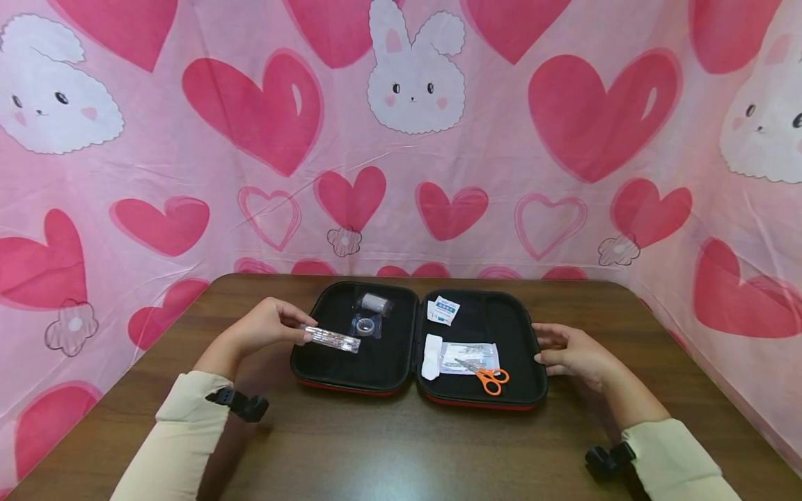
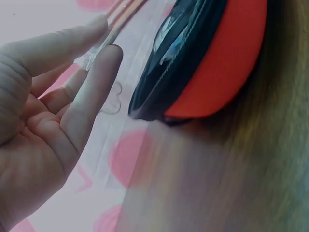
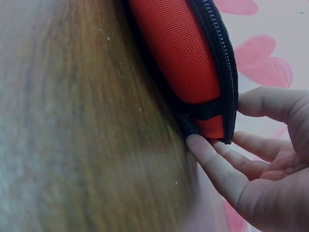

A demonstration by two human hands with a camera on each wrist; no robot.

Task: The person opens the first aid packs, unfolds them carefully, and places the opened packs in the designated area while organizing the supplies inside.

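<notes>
My left hand (image 1: pixel 266 325) pinches the end of a narrow clear packet (image 1: pixel 332 338) between thumb and fingers. This packet (image 2: pixel 126 12) shows long, thin, pinkish strips in the left wrist view. It overlaps the left half of an open black-lined case (image 1: pixel 326 367) with a red shell. My right hand (image 1: pixel 579 355) is at the case's right side, its fingertips touching the zipped edge (image 3: pixel 226 63) and a black strap near the table. In the left half lie a wrapped bandage roll (image 1: pixel 376 303) and a bagged tape roll (image 1: pixel 366 326).
The right half holds small white-and-blue sachets (image 1: pixel 443 310), a white folded strip (image 1: pixel 431 357), a flat printed packet (image 1: pixel 460 356) and orange-handled scissors (image 1: pixel 492 380). The case lies on a wooden table (image 1: pixel 388 445). Behind it hangs a pink heart-patterned cloth (image 1: pixel 495 139).
</notes>
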